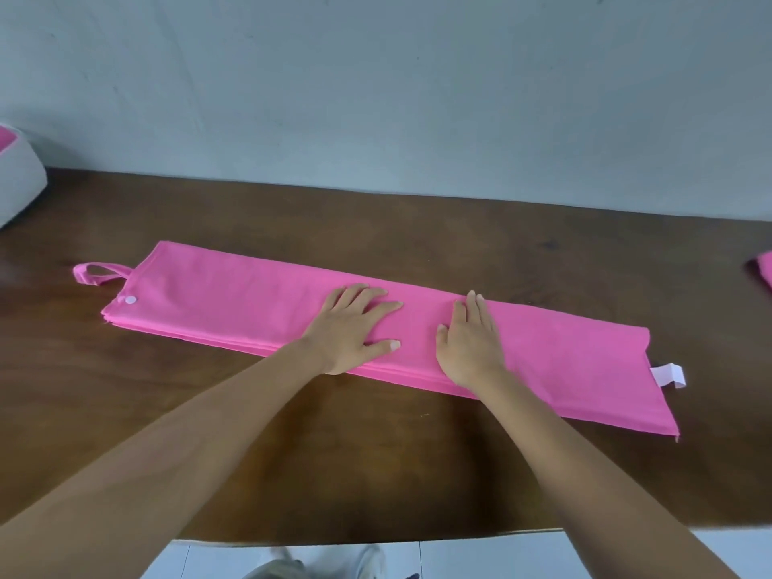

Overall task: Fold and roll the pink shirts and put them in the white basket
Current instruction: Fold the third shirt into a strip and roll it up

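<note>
Both hands, left (349,328) and right (470,342), flat on folded pink shirt (234,298); white tag (668,374) unreadable.

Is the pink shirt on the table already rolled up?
No, the pink shirt lies flat on the wooden table as a long folded strip, with the left hand and right hand pressing on it.

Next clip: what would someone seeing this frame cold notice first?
A long pink shirt, folded into a narrow strip, runs across the brown table. The left hand and right hand press flat on its middle, side by side. The white basket with something pink inside sits at the far left edge, and another bit of pink cloth peeks in at the right edge.
</note>
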`<action>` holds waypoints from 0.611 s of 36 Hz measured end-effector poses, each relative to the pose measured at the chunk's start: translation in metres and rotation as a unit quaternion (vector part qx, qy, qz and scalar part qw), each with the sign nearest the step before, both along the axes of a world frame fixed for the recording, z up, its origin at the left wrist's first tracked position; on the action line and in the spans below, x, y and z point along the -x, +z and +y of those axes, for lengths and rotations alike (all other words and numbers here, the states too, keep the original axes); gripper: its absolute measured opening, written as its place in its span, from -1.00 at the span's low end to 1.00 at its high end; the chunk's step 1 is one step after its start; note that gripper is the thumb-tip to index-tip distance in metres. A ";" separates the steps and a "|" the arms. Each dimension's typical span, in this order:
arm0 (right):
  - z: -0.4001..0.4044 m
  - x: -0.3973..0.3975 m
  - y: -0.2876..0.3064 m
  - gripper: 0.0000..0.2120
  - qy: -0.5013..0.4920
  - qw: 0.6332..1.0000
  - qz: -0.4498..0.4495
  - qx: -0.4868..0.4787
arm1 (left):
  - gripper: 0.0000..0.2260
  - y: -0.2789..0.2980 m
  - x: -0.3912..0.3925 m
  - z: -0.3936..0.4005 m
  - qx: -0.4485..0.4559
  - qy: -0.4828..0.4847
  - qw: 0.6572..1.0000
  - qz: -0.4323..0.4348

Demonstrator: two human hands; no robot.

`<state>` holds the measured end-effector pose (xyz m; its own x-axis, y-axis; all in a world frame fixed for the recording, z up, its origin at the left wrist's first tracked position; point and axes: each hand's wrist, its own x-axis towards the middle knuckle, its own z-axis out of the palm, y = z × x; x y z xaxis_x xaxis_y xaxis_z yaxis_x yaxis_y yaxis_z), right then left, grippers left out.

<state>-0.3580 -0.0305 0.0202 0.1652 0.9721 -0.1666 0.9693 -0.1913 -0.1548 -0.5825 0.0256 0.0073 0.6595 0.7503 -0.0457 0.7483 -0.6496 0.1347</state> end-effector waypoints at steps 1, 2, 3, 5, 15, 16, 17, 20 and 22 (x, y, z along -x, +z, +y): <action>0.004 0.009 0.002 -0.42 -0.006 1.000 0.012 -0.009 | -0.27 0.000 0.002 0.002 0.005 0.004 1.000 -0.009; 0.008 0.017 0.002 -0.43 -0.009 0.999 0.024 -0.020 | -0.25 -0.001 0.004 0.004 0.010 0.010 1.000 -0.016; 0.012 0.027 0.002 -0.44 -0.012 0.999 0.032 -0.026 | -0.23 -0.002 0.006 0.006 0.012 0.018 1.000 -0.018; 0.018 0.047 0.000 -0.43 -0.029 0.999 0.038 -0.013 | -0.21 -0.004 0.014 0.010 0.010 0.032 0.999 -0.007; 0.018 0.078 -0.013 -0.34 -0.061 0.998 -0.033 0.014 | -0.32 -0.009 0.101 0.035 -0.001 0.085 0.996 0.009; 0.018 0.078 -0.014 -0.35 -0.061 0.997 -0.035 0.014 | -0.32 -0.009 0.112 0.038 -0.001 0.089 0.996 0.009; 0.018 0.078 -0.014 -0.35 -0.062 0.997 -0.035 0.013 | -0.31 -0.009 0.124 0.041 -0.001 0.095 0.995 0.009; 0.018 0.078 -0.015 -0.36 -0.065 0.997 -0.034 0.010 | -0.31 -0.008 0.161 0.050 0.004 0.118 0.993 0.005; 0.019 0.078 -0.015 -0.36 -0.065 0.997 -0.038 0.011 | -0.31 -0.007 0.186 0.056 0.008 0.134 0.991 0.005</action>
